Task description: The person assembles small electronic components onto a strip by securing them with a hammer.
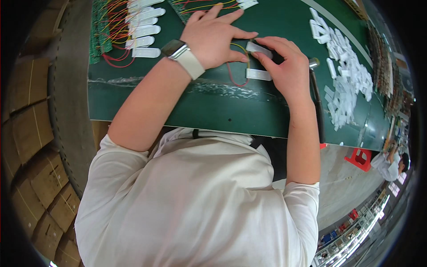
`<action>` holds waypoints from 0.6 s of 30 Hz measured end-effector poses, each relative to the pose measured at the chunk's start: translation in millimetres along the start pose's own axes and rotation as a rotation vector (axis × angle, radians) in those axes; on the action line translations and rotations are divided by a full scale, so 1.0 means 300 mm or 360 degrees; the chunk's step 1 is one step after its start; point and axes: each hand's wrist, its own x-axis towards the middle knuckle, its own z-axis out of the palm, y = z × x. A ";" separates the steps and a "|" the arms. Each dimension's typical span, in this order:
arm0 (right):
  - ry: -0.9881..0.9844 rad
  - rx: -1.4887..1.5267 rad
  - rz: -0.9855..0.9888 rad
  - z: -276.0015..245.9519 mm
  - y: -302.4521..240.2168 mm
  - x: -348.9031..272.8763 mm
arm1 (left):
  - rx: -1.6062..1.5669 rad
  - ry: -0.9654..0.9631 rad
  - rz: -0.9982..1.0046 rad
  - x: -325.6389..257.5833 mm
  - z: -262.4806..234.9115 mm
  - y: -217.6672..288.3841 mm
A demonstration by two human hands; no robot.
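My right hand (287, 62) pinches a small white plastic piece (259, 49) between thumb and fingers, just above the green tabletop. To its left, my left hand (212, 39) is spread over the table, with its thumb and index fingertip beside a loop of thin yellow and red wire (238, 85). Below the pinched piece lies a second white plastic piece (259, 74), touching the wire loop. Partly hidden beyond my left fingers is a green circuit board (180, 11) with wires. A watch (175, 49) is on my left wrist.
Wired green circuit boards (101, 38) and rounded white pieces (144, 31) are lined up at the left. Loose white pieces (344, 62) are heaped at the right. A dark-handled tool (316, 95) lies beside my right forearm. Stacked cartons (31, 124) stand left; a red stool (358, 159) stands right.
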 end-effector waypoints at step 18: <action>-0.0122 -0.0658 0.1007 -0.423 0.095 -0.524 | 0.0141 0.0302 -0.0014 0.015 0.140 -0.068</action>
